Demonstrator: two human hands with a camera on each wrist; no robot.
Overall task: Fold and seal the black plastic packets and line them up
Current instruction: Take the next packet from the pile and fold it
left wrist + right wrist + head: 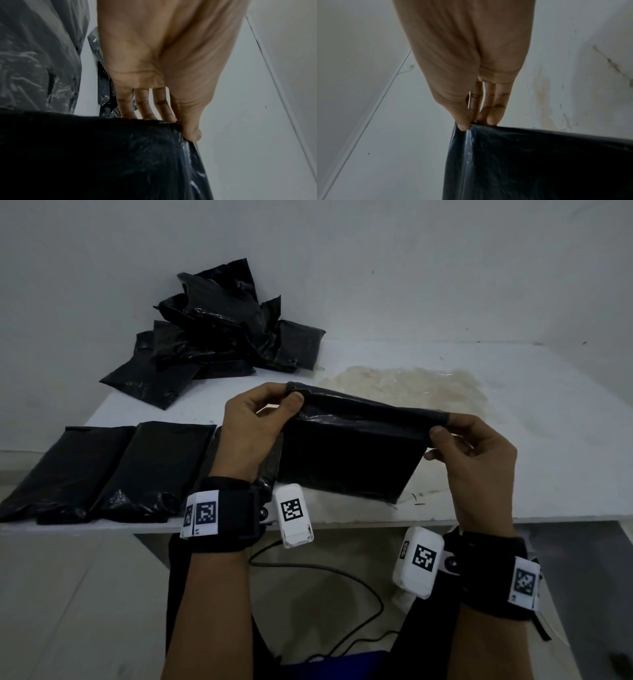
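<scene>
Both hands pinch the top edge of one black packet (349,453), the left hand (250,433) at its left corner, the right hand (476,460) at its right. The packet stands on the counter (513,460). Left of it lie finished packets (113,470); behind it, a loose heap (219,326).

fingertips of both hands (371,436) hidden behind packet (349,460), third lined-up packet (270,463) mostly covered
</scene>
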